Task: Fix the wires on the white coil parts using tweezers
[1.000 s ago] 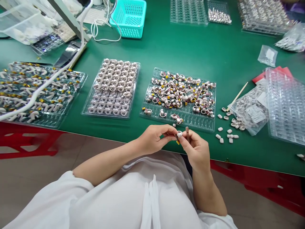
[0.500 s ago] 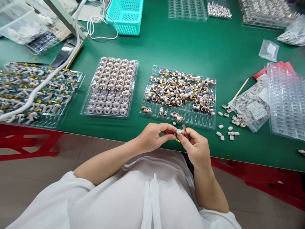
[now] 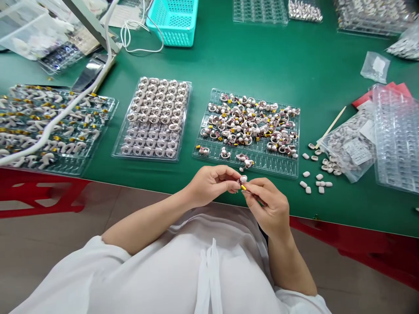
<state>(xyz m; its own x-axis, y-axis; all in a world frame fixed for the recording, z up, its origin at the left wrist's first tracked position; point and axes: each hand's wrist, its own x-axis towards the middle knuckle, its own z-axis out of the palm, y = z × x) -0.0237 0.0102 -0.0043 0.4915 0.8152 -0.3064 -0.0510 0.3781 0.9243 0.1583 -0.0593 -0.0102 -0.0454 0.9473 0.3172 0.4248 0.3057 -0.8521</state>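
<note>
Just over the table's front edge, my left hand pinches a small pale earbud part between thumb and fingers. A yellow tab and dark reddish bits show beneath its round white end. From the other side, my right hand is closed, its thumb and index fingertips at the yellow tab. Whether a slim tool is still in the right hand I cannot tell. Directly beyond both hands lies a clear tray heaped with similar pale, yellow-tabbed earbud parts, a few of them near its front edge.
Left of that tray, a second tray holds rows of pale shells; farther left is another filled tray under a white cable. Loose pale caps, a wooden stick and a bag of parts lie right. A turquoise basket stands behind.
The right fingers have shifted from the round white end down to the yellow tab. The slim brown tool seen in the right hand no longer shows. The view has shifted slightly.
</note>
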